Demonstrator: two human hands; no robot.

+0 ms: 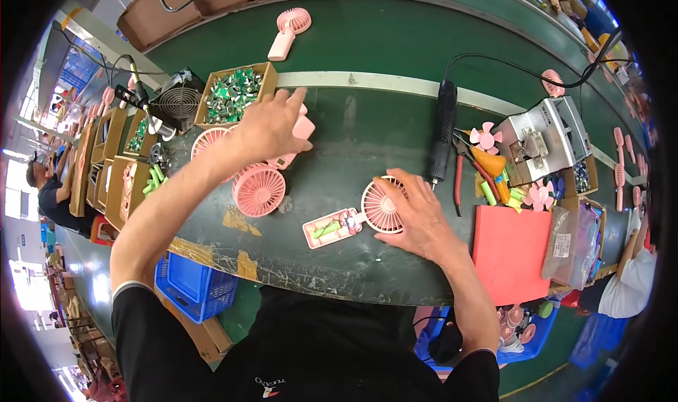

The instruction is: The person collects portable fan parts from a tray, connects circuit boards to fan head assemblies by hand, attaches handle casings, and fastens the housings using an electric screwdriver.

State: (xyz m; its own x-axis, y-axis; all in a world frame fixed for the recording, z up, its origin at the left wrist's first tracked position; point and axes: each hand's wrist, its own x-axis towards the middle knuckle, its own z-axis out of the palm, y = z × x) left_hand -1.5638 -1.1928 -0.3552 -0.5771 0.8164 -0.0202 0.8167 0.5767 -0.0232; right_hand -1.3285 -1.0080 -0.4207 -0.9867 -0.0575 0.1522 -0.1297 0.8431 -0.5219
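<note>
On the green bench, my right hand (pixel 424 222) grips the round cage of a pink handheld fan (pixel 382 205). That fan's open handle (pixel 332 228) points left, with a green part and thin wires inside. My left hand (pixel 270 125) is over a group of pink fans to the left, its fingers stretched out and apart. A pink fan handle (pixel 304 128) shows between its thumb and fingers; whether the hand touches it, I cannot tell. Close below that hand lies a pink fan head (pixel 259 190), and another fan cage (pixel 209 143) is partly hidden behind my forearm.
Green circuit boards fill a cardboard box (pixel 238 91) at the back left. A black electric screwdriver (pixel 443 130) hangs from a cable. Right of it are red-handled pliers (pixel 483 165), a metal fixture (pixel 540 144) and a red pad (pixel 512 253). One fan (pixel 289 32) lies farther back.
</note>
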